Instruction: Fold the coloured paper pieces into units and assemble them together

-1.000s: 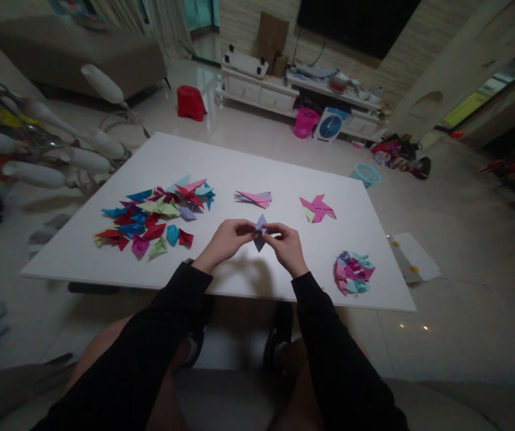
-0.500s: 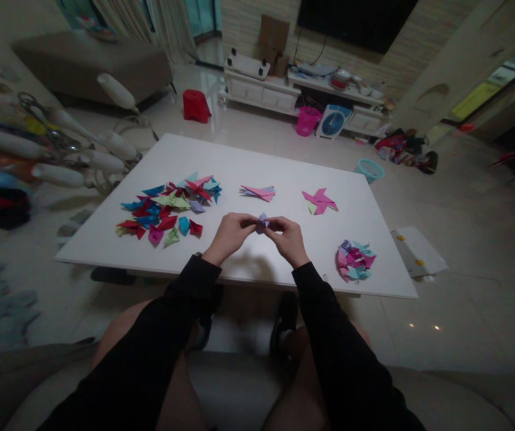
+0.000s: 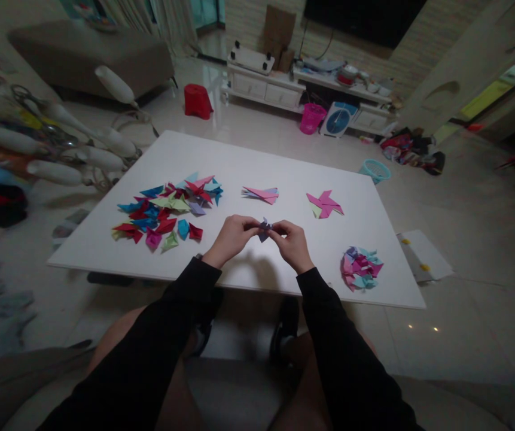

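Purple paper (image 3: 264,228) turned, pinched between left hand (image 3: 231,238) and right hand (image 3: 293,242)

Left grip (image 3: 231,237) and right grip (image 3: 293,242) pinch purple paper (image 3: 264,234) (it's folded).

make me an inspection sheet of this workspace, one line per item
Surface: white table, folded paper laid on it in groups.
Work in hand: purple folded paper, details too small to tell.
Other paper: multicoloured pile at left, flat stack beyond the hands, pink pinwheel shape and round heap at right.
Clutter: loose items on the floor.
Hands: left hand and right hand both pinch the purple paper.
Cables: dark cord below the screen.
Surroundings: red stool, pink bin.
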`<state>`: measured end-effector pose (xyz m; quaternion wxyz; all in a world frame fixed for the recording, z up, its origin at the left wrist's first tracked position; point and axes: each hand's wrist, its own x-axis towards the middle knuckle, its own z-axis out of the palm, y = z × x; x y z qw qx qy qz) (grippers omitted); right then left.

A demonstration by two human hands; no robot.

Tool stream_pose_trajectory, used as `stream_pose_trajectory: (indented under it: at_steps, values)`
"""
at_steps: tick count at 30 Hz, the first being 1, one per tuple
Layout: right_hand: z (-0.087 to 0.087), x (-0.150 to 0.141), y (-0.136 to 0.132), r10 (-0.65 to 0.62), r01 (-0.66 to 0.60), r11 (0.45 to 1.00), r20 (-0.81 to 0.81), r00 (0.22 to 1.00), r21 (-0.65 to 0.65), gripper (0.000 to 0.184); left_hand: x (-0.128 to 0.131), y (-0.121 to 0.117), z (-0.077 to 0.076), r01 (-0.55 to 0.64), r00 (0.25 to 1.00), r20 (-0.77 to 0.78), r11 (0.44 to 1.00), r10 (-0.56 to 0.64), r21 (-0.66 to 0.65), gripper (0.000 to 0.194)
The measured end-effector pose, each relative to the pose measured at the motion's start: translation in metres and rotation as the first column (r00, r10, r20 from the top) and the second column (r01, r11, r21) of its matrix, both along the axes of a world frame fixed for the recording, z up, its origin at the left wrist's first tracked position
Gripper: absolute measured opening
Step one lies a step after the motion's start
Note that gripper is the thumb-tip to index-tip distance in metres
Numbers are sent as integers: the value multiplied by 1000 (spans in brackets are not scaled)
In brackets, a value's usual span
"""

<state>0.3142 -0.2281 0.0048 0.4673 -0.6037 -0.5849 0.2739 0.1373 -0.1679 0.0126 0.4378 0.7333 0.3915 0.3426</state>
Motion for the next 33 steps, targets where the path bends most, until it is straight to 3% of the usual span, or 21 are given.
stream_pose_trajectory:
  at_steps: [3,8,11,19,24,28,33]
  values:
    - [-3,2,3,-13,12,1000,-69,998,-24,19,1,2,-1,29,997,75,998,-25,-57,17]
    - [-5,5,2,-29,-2,997,-397,917,-79,29,4,0,-2,81,951,308,962,3,-260,36]
    - [-1,5,-3,-49,2,995,-451,891,-104,32,5,-5,0,99,937,349,952,9,-289,40]
    - [1,8,-12,-60,19,996,-475,878,-92,33,11,-16,4,76,946,324,969,5,-236,38]
    - [3,10,-9,-72,19,992,-443,893,-122,32,15,-12,3,53,941,338,971,30,-235,43]
    - [4,11,-5,-42,17,998,-398,916,-65,28,13,-8,1,45,943,332,975,31,-218,44]
    - [0,10,-3,-13,5,1000,-289,957,-28,26,10,-7,-1,34,980,201,996,-16,-85,27]
